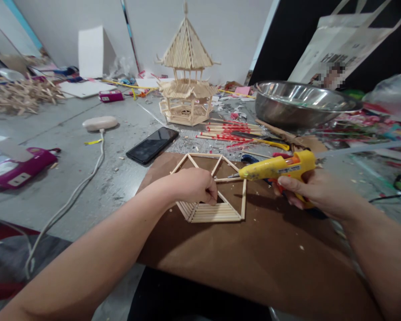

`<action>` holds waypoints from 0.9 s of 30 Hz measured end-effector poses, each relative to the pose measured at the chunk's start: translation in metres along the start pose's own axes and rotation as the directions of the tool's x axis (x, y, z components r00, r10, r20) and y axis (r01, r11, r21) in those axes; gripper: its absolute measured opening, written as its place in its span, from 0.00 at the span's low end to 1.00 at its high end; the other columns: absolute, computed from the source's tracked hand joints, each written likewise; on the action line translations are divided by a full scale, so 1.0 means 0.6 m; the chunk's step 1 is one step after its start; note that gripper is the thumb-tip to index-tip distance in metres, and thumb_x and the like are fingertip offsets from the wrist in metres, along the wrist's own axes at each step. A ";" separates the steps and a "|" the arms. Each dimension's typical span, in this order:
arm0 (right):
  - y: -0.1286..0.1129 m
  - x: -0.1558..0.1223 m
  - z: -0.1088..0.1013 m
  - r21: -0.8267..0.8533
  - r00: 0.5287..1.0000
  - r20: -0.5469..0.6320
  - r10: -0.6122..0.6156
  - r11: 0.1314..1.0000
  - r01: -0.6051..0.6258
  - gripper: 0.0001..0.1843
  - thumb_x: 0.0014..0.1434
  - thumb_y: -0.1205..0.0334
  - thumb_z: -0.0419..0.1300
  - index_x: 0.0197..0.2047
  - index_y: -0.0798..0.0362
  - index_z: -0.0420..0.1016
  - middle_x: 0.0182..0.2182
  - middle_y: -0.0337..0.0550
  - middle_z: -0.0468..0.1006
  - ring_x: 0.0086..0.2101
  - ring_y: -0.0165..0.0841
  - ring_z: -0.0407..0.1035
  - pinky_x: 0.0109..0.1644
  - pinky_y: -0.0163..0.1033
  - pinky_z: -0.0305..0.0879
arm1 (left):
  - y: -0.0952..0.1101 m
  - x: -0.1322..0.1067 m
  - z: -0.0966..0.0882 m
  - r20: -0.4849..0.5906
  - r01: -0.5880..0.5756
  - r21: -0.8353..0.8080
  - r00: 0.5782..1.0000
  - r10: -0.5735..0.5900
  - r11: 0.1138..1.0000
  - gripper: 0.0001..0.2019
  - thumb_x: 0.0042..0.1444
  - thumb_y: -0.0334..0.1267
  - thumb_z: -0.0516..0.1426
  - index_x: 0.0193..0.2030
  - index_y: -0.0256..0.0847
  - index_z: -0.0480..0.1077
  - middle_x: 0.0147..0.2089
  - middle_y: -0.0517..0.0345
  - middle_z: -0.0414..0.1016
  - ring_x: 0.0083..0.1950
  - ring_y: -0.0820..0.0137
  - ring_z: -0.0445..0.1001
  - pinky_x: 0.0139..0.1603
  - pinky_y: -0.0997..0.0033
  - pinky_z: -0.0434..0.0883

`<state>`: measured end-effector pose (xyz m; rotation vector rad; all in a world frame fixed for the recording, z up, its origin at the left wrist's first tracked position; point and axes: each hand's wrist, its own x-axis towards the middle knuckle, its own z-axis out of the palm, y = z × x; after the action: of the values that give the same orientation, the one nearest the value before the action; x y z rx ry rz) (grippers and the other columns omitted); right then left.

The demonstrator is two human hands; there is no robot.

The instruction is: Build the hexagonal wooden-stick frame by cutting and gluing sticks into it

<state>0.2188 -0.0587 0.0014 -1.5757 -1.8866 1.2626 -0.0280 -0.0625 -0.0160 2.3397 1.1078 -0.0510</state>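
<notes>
A flat hexagonal frame of thin wooden sticks (234, 210) lies on a brown board (254, 254). My left hand (194, 185) rests on the frame with its fingers curled and pinched on a thin stick (225, 179) that reaches toward the glue gun. My right hand (312, 191) grips a yellow hot glue gun (277, 167). Its nozzle points left at the end of that stick, just above the frame.
A stick pagoda model (186, 71) stands behind, with a black phone (153, 145), red-patterned chopsticks (232, 130) and a steel bowl (300, 104) near it. A white cable (70, 198) and a magenta tool (18, 167) lie at left. Loose sticks (20, 96) are piled far left.
</notes>
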 end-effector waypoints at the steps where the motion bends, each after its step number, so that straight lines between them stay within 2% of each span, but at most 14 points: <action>1: 0.000 0.000 0.000 0.001 1.000 0.000 0.001 1.000 -0.001 0.23 0.38 0.41 0.55 0.23 0.55 0.62 0.11 0.33 0.62 0.11 0.21 0.52 0.13 0.30 0.47 | 0.000 0.000 0.000 -0.001 0.000 -0.002 1.000 0.000 1.000 0.10 0.43 0.41 0.53 0.31 0.43 0.72 0.31 0.61 0.74 0.31 0.74 0.68 0.33 0.79 0.60; 5: 0.003 0.000 -0.002 -0.003 1.000 0.001 0.009 1.000 -0.009 0.23 0.38 0.41 0.55 0.24 0.55 0.62 0.09 0.32 0.60 0.11 0.22 0.51 0.13 0.30 0.47 | 0.003 -0.002 -0.003 0.006 -0.015 -0.007 1.000 0.015 1.000 0.10 0.44 0.40 0.53 0.31 0.43 0.72 0.31 0.61 0.73 0.30 0.75 0.68 0.32 0.79 0.60; 10: 0.008 0.001 -0.012 -0.068 0.999 0.049 0.020 0.998 -0.016 0.23 0.39 0.40 0.54 0.23 0.55 0.63 0.09 0.33 0.61 0.11 0.22 0.52 0.14 0.30 0.47 | 0.006 -0.006 -0.010 0.000 -0.026 -0.020 1.000 0.026 0.999 0.10 0.46 0.39 0.51 0.33 0.41 0.71 0.31 0.61 0.73 0.30 0.76 0.67 0.30 0.79 0.60; 16: 0.013 0.000 -0.022 -0.241 0.975 0.207 0.077 0.970 -0.026 0.22 0.42 0.42 0.52 0.23 0.55 0.65 0.09 0.34 0.61 0.12 0.24 0.55 0.16 0.31 0.50 | 0.007 -0.003 -0.009 -0.045 -0.019 -0.070 0.999 0.016 0.997 0.10 0.46 0.38 0.52 0.33 0.40 0.71 0.33 0.61 0.73 0.31 0.76 0.68 0.31 0.80 0.60; 20: 0.010 -0.004 -0.019 -0.248 0.961 0.254 0.105 0.968 -0.041 0.22 0.43 0.42 0.52 0.23 0.56 0.65 0.13 0.36 0.63 0.13 0.23 0.55 0.16 0.31 0.49 | 0.008 -0.001 -0.005 -0.033 -0.064 -0.085 0.998 0.061 0.994 0.11 0.46 0.39 0.52 0.34 0.40 0.72 0.32 0.61 0.74 0.31 0.76 0.68 0.32 0.80 0.60; 27: 0.003 -0.005 -0.011 -0.237 0.955 0.276 0.105 0.971 -0.039 0.20 0.42 0.44 0.54 0.25 0.55 0.64 0.11 0.33 0.61 0.13 0.23 0.53 0.14 0.29 0.47 | 0.014 0.001 -0.003 -0.025 -0.051 -0.052 0.998 0.050 0.997 0.11 0.46 0.40 0.52 0.34 0.42 0.73 0.34 0.61 0.74 0.33 0.75 0.69 0.33 0.80 0.61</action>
<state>0.2257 -0.0590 0.0040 -1.6620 -2.2427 1.4121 -0.0220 -0.0655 -0.0108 2.3255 1.0485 0.0237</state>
